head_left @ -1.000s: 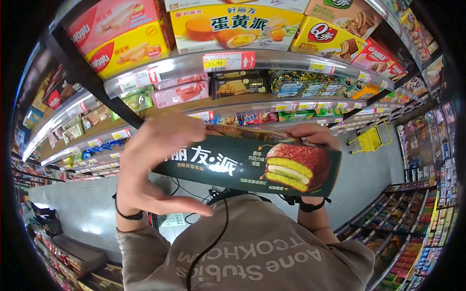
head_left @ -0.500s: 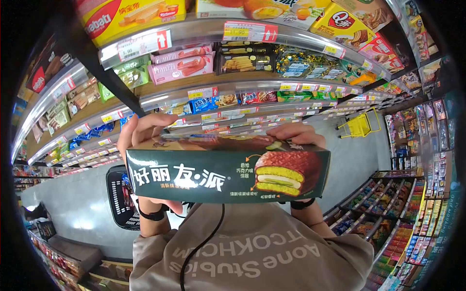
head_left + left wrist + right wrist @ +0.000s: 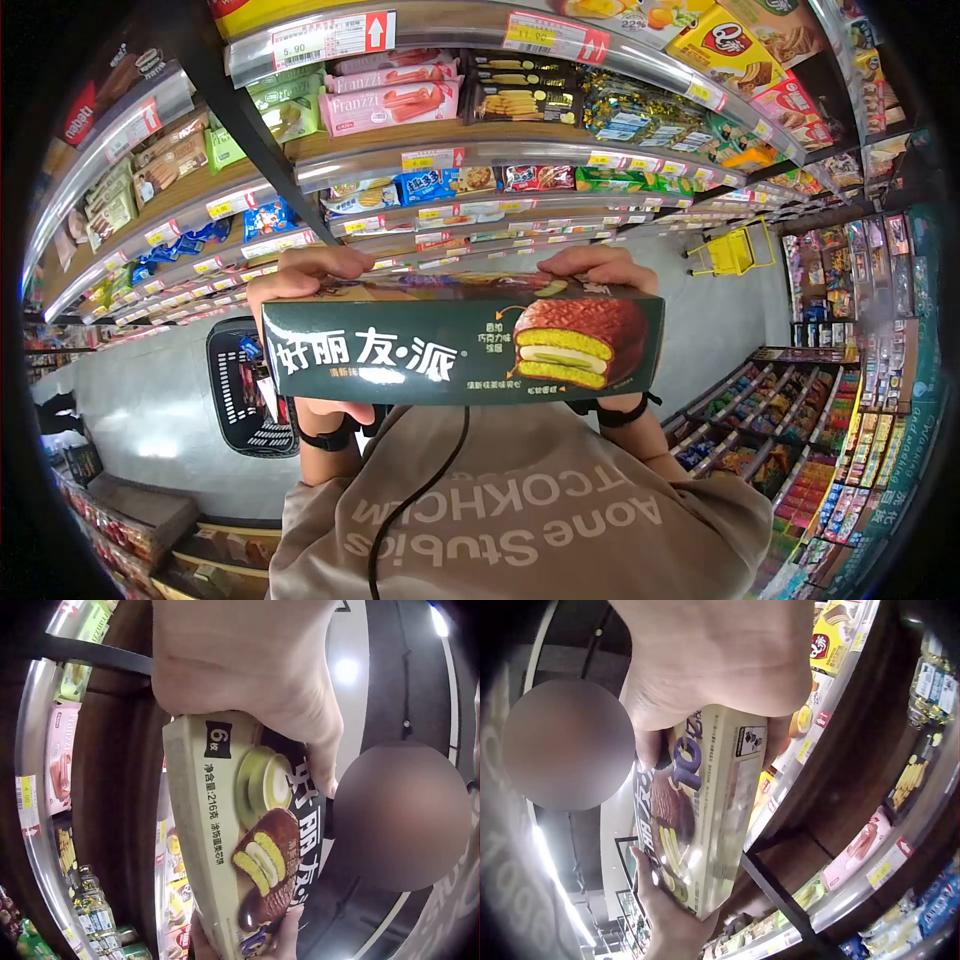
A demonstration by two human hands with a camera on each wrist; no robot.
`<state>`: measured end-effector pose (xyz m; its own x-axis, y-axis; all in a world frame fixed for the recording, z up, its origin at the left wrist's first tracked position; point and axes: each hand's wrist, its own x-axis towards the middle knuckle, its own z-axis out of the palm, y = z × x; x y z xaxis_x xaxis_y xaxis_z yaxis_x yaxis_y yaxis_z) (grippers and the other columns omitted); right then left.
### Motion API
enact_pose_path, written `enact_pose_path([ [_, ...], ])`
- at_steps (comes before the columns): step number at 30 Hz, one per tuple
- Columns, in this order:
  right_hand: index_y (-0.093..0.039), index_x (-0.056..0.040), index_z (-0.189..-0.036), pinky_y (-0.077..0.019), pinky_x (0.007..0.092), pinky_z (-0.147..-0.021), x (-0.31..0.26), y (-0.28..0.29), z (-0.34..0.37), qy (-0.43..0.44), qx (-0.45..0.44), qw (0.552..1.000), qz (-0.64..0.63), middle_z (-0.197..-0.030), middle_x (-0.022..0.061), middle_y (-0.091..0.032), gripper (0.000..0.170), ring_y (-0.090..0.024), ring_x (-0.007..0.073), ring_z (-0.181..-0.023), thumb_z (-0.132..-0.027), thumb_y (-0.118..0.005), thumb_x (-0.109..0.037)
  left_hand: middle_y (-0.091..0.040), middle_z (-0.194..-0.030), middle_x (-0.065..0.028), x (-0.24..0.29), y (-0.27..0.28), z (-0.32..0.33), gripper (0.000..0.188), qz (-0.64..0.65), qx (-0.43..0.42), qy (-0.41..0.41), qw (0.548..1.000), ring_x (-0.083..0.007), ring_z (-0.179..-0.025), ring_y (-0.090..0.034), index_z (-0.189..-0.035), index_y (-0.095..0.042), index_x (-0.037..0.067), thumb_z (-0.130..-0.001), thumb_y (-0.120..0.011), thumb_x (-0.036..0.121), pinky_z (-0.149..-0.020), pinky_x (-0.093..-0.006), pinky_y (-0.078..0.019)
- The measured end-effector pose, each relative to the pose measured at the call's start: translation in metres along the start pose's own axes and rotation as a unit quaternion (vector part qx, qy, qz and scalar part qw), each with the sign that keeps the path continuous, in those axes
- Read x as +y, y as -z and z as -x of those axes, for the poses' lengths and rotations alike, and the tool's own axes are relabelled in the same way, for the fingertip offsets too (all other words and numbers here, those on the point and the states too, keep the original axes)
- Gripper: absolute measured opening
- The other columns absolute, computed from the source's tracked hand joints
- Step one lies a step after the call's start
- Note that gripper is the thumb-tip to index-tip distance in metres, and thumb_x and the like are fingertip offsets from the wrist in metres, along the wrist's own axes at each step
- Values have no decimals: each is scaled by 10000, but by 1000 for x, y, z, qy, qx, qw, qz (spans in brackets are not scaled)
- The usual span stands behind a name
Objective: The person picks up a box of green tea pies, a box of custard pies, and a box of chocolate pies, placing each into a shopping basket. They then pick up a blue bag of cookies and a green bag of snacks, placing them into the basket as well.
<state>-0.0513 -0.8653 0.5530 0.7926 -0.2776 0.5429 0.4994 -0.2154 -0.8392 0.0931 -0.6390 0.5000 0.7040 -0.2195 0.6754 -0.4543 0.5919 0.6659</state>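
While we hold the box (image 3: 470, 348) level before our chest, our left hand (image 3: 292, 278) is closed around one end, fingers over the top and thumb beneath, and our right hand (image 3: 603, 268) grips the other end, bent only as far as the box's thickness allows. The box looks closed, so its contents are hidden (its end panel, seen from the left wrist, is marked with a 6). On the floor behind it stands a basket (image 3: 226, 412) with a blue pack (image 3: 250, 347) and other items, too small to tell, inside. Beyond it all, the shelf (image 3: 400, 150) bears pink packs (image 3: 392, 108).

One second ago our left hand was off the box, fingers spread, and the box sloped; now both ends are held, and the basket, then mostly blocked, shows plainly.

The box is a long, flat cuboid with a glossy dark green side, white lettering and a printed cake with yellow-green layers. Its broad face is cream. The basket is black and slotted; our shirt (image 3: 540, 520) is soft, brownish-grey cloth.
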Motion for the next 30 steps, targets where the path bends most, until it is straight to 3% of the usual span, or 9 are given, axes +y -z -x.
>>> enact_pose_path([
  [4, -460, -46, -1144, -498, 375, -916, -2, 0, 2, 4, -10, 999, 33, -1167, 225, -581, 473, -579, 281, -1069, -817, -780, -166, -556, -1027, -155, 3, -4, 0, 1048, -16, 5, 6, 1000, -320, -970, -597, -1209, -408, 99, -478, -886, 678, -867, -455, -498],
  [16, -450, -49, -1160, -508, 372, -904, 4, -5, 14, 7, 7, 1000, -24, -1162, 221, -571, 529, -586, 281, -1042, -775, -809, -104, -568, -994, -144, 11, 2, -8, 980, -34, -62, -12, 997, -291, -922, -583, -1182, -419, 99, -517, -889, 645, -820, -443, -478],
  [19, -423, -66, -1171, -523, 447, -939, 2, -1, 18, -5, -2, 1000, 21, -1149, 232, -536, 450, -573, 345, -1074, -857, -719, -195, -567, -985, -132, 9, -2, -11, 932, -20, -60, -14, 998, -274, -907, -573, -1164, -427, 102, -536, -898, 604, -796, -432, -463],
  [25, -420, -70, -1115, -537, 417, -907, -2, -11, 21, 15, 19, 997, 74, -1087, 202, -544, 424, -587, 329, -1018, -828, -731, -95, -565, -977, -128, 9, 0, -12, 928, -2, -49, -12, 999, -269, -896, -572, -1159, -426, 102, -536, -899, 602, -788, -429, -464],
  [26, -468, -24, -1124, -509, 346, -865, 7, -12, 23, 47, 43, 998, 26, -1105, 205, -592, 533, -589, 266, -984, -747, -834, -118, -564, -976, -127, 9, 1, -12, 927, 2, -47, -11, 999, -268, -894, -572, -1158, -426, 102, -536, -899, 601, -787, -429, -464],
  [30, -465, -30, -1133, -512, 341, -860, 3, -18, 18, 43, 34, 998, 27, -1114, 204, -589, 561, -589, 263, -985, -734, -848, -126, -563, -971, -125, 10, 6, -9, 924, 19, -34, -12, 999, -265, -887, -571, -1154, -426, 102, -536, -899, 600, -782, -427, -464],
])
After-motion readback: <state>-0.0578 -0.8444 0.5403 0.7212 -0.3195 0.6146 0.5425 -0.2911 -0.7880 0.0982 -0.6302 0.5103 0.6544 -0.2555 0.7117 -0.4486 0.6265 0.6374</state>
